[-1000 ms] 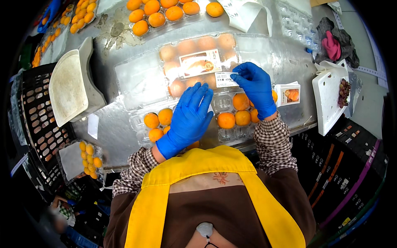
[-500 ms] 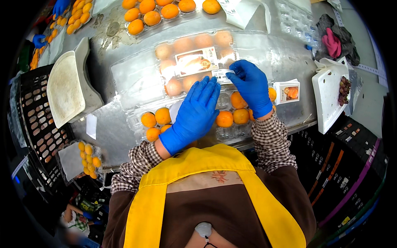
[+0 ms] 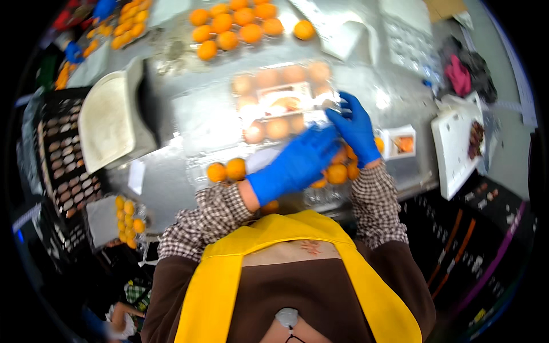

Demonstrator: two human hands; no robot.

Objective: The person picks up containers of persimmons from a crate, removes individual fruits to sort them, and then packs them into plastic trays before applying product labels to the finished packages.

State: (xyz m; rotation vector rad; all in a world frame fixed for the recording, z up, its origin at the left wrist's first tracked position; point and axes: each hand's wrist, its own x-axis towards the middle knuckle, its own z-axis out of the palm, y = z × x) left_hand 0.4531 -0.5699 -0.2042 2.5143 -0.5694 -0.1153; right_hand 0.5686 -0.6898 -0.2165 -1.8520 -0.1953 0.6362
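Note:
A clear plastic clamshell pack [image 3: 278, 128] of orange-pink round fruits lies on the metal table, its lid bearing a picture label [image 3: 286, 98]. Over the pack's near right corner, my left hand [image 3: 294, 163] in a blue glove lies flat with fingers stretched out. It covers the spot of the small white label. My right hand [image 3: 357, 128], also gloved in blue, is at the pack's right edge, thumb and fingers apart; motion blurs its fingertips. Orange fruits [image 3: 235, 168] in clear trays sit nearest me, partly hidden under my hands and forearms.
A stack of picture labels [image 3: 400, 143] lies to the right, beside a white tray [image 3: 449, 134]. At left are a cream plastic stand [image 3: 106, 123] and a black crate [image 3: 63, 154]. More packed orange fruits [image 3: 250, 33] sit at the far side, near white backing paper [image 3: 343, 43].
My left hand has slid right over the small white label, hiding it. My right hand's pinch on the label's end has loosened, and it now touches the pack's edge. The whole view has shifted slightly.

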